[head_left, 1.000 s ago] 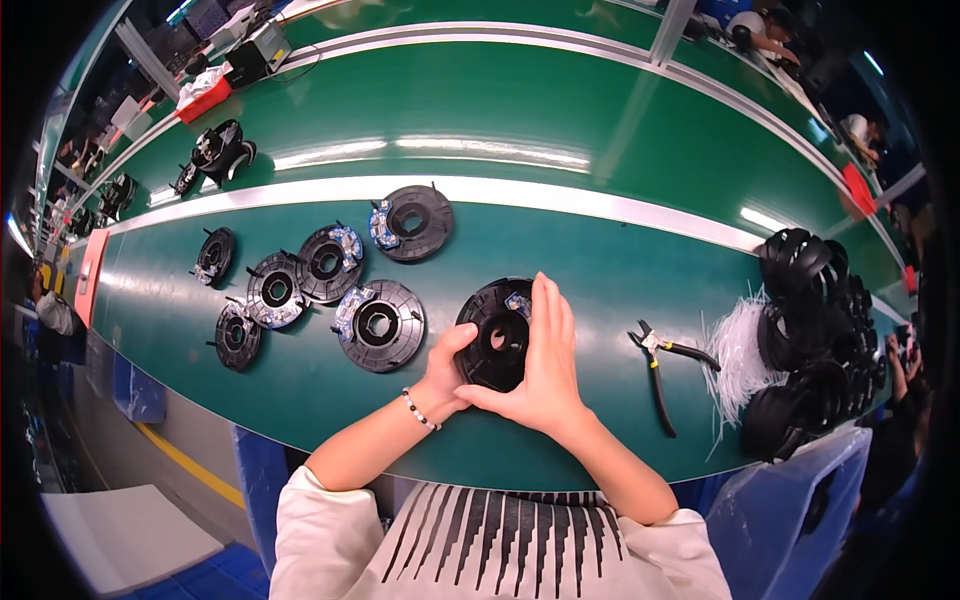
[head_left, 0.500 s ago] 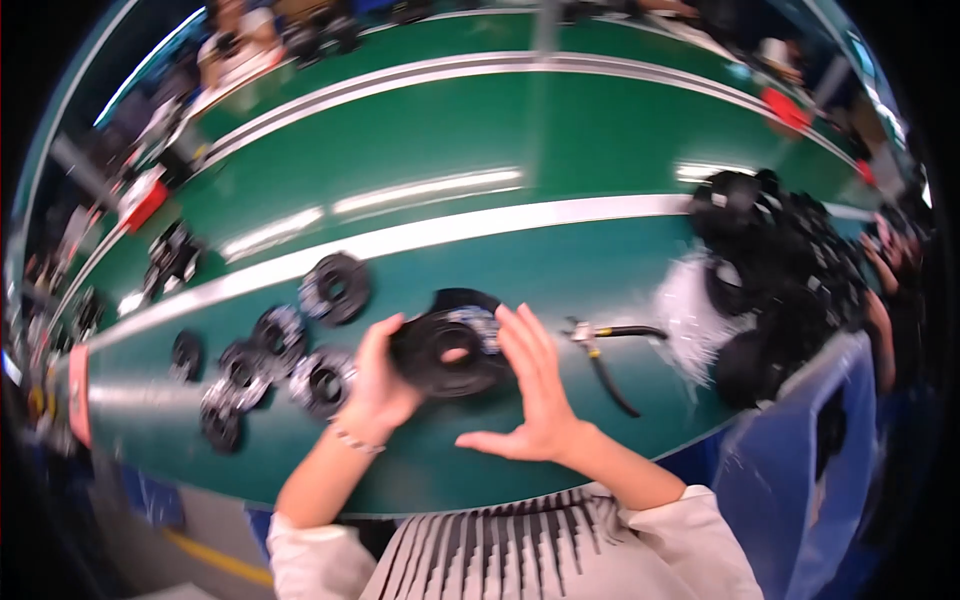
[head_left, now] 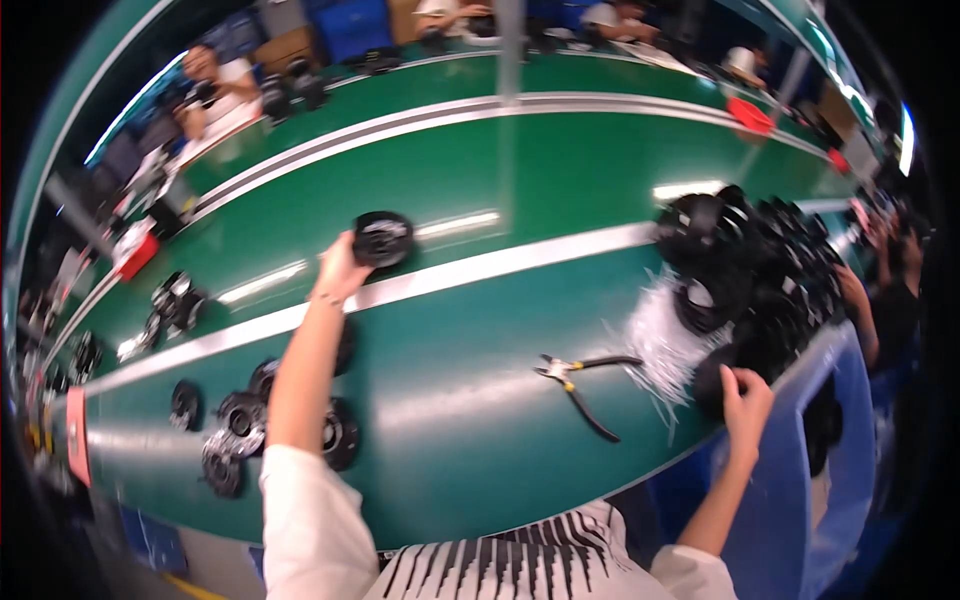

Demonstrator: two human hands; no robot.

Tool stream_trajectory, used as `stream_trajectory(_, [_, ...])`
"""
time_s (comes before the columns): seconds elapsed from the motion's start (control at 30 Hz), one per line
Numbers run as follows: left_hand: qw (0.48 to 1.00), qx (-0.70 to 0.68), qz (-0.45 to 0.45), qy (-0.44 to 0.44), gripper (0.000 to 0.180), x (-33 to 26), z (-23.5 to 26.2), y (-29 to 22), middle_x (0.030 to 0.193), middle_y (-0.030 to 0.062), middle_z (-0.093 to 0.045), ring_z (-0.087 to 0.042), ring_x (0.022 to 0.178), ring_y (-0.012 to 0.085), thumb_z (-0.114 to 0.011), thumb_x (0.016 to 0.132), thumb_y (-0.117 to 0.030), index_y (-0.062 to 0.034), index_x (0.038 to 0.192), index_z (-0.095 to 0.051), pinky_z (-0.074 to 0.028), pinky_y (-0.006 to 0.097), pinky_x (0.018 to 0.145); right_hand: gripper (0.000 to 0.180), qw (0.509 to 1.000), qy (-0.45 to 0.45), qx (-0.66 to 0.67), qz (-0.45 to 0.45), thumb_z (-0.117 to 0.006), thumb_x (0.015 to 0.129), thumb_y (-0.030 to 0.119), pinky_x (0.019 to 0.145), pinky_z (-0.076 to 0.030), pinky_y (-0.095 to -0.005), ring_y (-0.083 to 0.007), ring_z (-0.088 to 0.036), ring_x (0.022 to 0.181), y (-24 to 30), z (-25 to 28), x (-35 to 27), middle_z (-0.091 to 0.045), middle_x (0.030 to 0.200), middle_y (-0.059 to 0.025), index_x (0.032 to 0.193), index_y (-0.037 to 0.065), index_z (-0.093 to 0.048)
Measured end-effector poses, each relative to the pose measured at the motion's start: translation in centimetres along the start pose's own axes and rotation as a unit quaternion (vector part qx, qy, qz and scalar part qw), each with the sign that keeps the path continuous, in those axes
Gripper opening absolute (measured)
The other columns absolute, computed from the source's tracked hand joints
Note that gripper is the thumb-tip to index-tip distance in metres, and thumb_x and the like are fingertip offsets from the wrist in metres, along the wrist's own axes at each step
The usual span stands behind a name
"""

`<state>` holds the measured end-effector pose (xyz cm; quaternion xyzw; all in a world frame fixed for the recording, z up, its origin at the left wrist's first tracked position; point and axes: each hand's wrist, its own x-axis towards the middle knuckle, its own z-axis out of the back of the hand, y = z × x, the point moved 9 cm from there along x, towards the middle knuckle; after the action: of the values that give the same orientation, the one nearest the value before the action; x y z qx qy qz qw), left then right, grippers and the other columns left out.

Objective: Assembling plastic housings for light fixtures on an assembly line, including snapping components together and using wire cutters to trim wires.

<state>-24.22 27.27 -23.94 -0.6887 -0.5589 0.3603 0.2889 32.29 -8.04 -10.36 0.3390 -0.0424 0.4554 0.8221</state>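
Note:
My left hand (head_left: 343, 268) reaches out over the far side of the white strip. It grips a black round part (head_left: 383, 240) with a raised rim and a hub in its middle. Low on the right, my right hand (head_left: 745, 405) has its fingers curled at the edge of another dark round part (head_left: 710, 385), at the near end of a heap. Blur leaves the exact hold of those fingertips unclear. Between my hands, cutting pliers (head_left: 570, 383) with black and yellow handles lie spread on the green bench.
A bundle of white plastic ties (head_left: 662, 340) lies beside the heap of black parts (head_left: 775, 260). Several ring-shaped parts (head_left: 240, 420) lie at left, partly behind my left arm. A blue bin (head_left: 785, 480) stands at the right edge. People work across the green surface (head_left: 590, 160).
Both hands were around a black round part over the near bench. My left hand has carried it forward and left across the white strip; my right hand has moved right to the heap.

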Motion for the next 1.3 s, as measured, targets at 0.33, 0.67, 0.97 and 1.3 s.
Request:
stream_trajectory(0.33, [0.544, 0.815, -0.093, -0.176, 0.056, -14.1, -3.1, -9.2, 0.105, 0.0227, -0.054, -0.051, 0.1, 0.0339, -0.056, 0.072, -0.038, 0.0047, 0.108, -0.049, -0.041, 0.039, 0.085, 0.017, 0.976, -0.167, 0.034, 0.138, -0.057, 0.08, 0.009, 0.051, -0.039, -0.0293, -0.022, -0.048, 0.055, 7.9, 5.1, -4.2, -0.052, 0.064, -0.0118, 0.075, -0.006, -0.054])
stream_trajectory(0.67, [0.623, 0.758, -0.104, -0.16, 0.045, -18.5, -2.0, -7.2, 0.086, 0.0237, -0.059, -0.057, 0.085, 0.0352, -0.062, 0.069, -0.033, 0.0003, 0.099, -0.056, -0.045, 0.039, 0.077, 0.015, 0.791, 0.213, 0.165, 0.549, -0.063, 0.064, 0.009, 0.063, -0.045, -0.0332, -0.025, -0.053, 0.073, 25.1, -10.8, -14.2, -0.055, 0.078, -0.0095, 0.076, 0.003, -0.056])
stream_trajectory(0.97, [0.595, 0.794, -0.124, 0.026, 0.054, -15.6, -2.8, -3.2, 0.09, 0.0164, -0.06, -0.057, 0.086, 0.0298, -0.069, 0.063, -0.031, 0.0004, 0.105, -0.054, -0.044, 0.035, 0.078, 0.105, 0.824, 0.311, -0.057, 0.47, -0.06, 0.051, 0.07, 0.092, -0.025, -0.0545, -0.0423, -0.025, 0.119, 28.9, -15.8, -15.6, -0.024, 0.131, -0.0225, 0.127, 0.003, -0.03])
stream_trajectory(1.3, [0.792, 0.593, -0.121, -0.08, 0.021, -17.7, -1.9, -5.0, 0.063, 0.011, -0.058, -0.056, 0.058, 0.0177, -0.062, 0.072, -0.017, -0.0001, 0.083, -0.059, -0.044, 0.029, 0.057, 0.119, 0.761, 0.447, -0.017, 0.47, -0.073, 0.047, 0.054, 0.098, -0.01, -0.058, -0.0424, -0.006, 0.126, 29.5, -18.7, -15.6, -0.006, 0.136, -0.0259, 0.133, 0.004, -0.008])
